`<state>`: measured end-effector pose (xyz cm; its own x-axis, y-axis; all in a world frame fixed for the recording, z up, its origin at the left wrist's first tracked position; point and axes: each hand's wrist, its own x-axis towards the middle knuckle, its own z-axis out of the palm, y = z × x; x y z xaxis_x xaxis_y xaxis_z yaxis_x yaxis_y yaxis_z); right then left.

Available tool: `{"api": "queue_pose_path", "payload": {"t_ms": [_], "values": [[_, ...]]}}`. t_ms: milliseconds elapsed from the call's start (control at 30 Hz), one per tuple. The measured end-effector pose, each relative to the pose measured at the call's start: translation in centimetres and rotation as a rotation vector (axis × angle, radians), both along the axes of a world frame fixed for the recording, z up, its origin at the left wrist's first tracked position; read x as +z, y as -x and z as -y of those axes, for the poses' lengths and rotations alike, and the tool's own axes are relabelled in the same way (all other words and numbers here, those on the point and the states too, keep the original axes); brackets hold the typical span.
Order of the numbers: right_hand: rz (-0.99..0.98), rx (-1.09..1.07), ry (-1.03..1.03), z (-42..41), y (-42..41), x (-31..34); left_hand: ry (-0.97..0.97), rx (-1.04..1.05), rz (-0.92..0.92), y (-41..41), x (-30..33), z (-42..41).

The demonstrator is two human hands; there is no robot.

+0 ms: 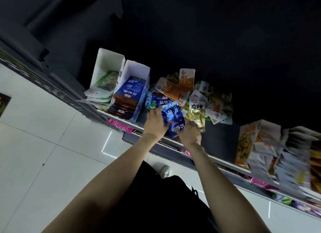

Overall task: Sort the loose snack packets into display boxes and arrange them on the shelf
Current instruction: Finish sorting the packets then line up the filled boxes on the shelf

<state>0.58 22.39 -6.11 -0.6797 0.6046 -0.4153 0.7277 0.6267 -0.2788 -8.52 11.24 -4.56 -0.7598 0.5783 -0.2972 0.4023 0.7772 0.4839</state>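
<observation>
Shelf (220, 139) boxes: blue box (141, 100) holds blue packets (129, 92), white box (106, 62) green packets (104, 83).

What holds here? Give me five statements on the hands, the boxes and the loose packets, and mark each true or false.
1. Both hands hold blue packets. True: left hand and right hand grip them at the shelf edge.
2. The blue display box is empty. False: it holds a row of blue packets.
3. The white box holds green packets. True.
4. The loose pile lies left of both boxes. False: it lies to their right.
5. A gold packet lies beside the right hand. True.
</observation>
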Motion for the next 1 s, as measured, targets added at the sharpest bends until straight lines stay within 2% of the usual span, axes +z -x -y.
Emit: {"api": "queue_pose_path", "payload": {"t_ms": [100, 233, 300, 467, 567, 600, 700, 733, 800, 900, 1000], "values": [[0.058, 0.028, -0.047, -0.3, 0.1, -0.3, 0.079, -0.056, -0.136, 0.9, -0.8, -0.5], [0.042, 0.059, -0.094, -0.3, 0.1, -0.5, 0.126, -0.233, -0.191, 2.7, -0.8, -1.6], [0.017, 0.062, -0.085, -0.5, 0.0, -0.7, 0.145, -0.237, -0.209, 2.9, -0.7, -2.0], [-0.097, -0.056, 0.022, -0.9, -0.6, -0.6, -0.087, -0.17, -0.084, 2.3, -0.1, -1.3], [-0.097, -0.146, 0.138, -1.7, -1.6, -1.3, -0.255, -0.164, -0.042, 1.8, 0.2, -0.1], [-0.136, -0.192, 0.211, -2.0, -2.0, -1.1, -0.304, -0.148, -0.028, 1.8, 0.4, 0.3], [-0.413, -0.422, 0.475, -2.6, -3.4, 0.4, -0.367, -0.082, -0.01, 2.1, 0.9, 1.0], [-0.47, -0.473, 0.501, -2.9, -3.9, 1.1, -0.374, -0.056, -0.012, 2.3, 1.0, 1.2], [-0.536, -0.531, 0.472, -3.3, -4.7, 2.0, -0.39, -0.002, -0.013, 2.6, 0.7, 1.3], [-0.524, -0.604, 0.376, -3.6, -5.1, 2.5, -0.341, 0.04, -0.002, 3.1, -0.2, 1.1], [-0.402, -0.473, 0.125, -3.4, -5.5, 3.5, -0.292, -0.007, 0.03, 3.0, -0.7, 0.7]]}}
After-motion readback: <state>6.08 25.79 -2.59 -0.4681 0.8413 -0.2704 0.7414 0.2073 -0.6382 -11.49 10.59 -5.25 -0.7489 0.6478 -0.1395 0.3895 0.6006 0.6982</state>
